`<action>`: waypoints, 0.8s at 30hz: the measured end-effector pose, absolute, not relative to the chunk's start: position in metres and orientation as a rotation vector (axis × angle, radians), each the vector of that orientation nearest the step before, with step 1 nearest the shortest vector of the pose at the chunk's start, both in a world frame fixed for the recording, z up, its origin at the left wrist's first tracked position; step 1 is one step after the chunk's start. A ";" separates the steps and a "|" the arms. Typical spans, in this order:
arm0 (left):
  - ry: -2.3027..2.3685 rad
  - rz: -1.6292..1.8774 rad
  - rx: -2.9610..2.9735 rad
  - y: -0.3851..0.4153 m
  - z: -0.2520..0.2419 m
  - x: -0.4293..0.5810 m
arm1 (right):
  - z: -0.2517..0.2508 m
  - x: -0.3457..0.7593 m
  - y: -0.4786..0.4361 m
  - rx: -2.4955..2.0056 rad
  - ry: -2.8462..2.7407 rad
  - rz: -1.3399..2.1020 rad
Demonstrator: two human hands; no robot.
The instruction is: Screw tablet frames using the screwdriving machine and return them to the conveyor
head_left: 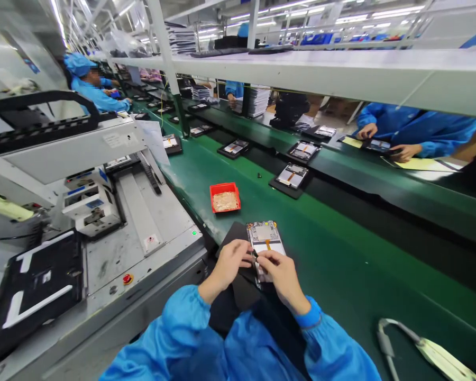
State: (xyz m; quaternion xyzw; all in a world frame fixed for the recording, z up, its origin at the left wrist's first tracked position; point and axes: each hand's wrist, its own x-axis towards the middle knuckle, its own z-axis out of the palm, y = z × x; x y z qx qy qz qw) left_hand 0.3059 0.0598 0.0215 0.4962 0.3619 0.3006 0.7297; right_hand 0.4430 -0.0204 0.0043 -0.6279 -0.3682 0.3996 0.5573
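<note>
An opened tablet (266, 233) lies on the green bench before me, its circuit board and silver battery showing and an orange ribbon cable across the middle. My left hand (233, 259) is at the tablet's left edge with its fingers bent towards it. Over the tablet's lower part, my right hand (280, 271) pinches a small dark piece, too small to name, close to the left fingertips. Whether the left fingers also touch that piece I cannot tell. Beneath the tablet is a dark mat (232, 235).
A red tray (225, 198) with small tan pieces stands beyond the tablet. A grey machine (143, 211) with a red button fills the left. More opened tablets (290, 179) lie along the dark conveyor belt (353, 203). Across it, a co-worker's hands (405, 152) handle another device.
</note>
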 end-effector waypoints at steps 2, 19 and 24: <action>0.912 0.794 1.511 0.050 0.024 0.300 | 0.002 0.446 -0.022 -1.384 -0.570 1.176; 0.901 0.681 1.915 0.043 0.026 0.302 | 0.005 0.438 -0.033 -1.479 -0.849 0.860; 0.920 0.674 1.907 0.043 0.025 0.303 | 0.004 0.436 -0.033 -1.504 -0.859 0.847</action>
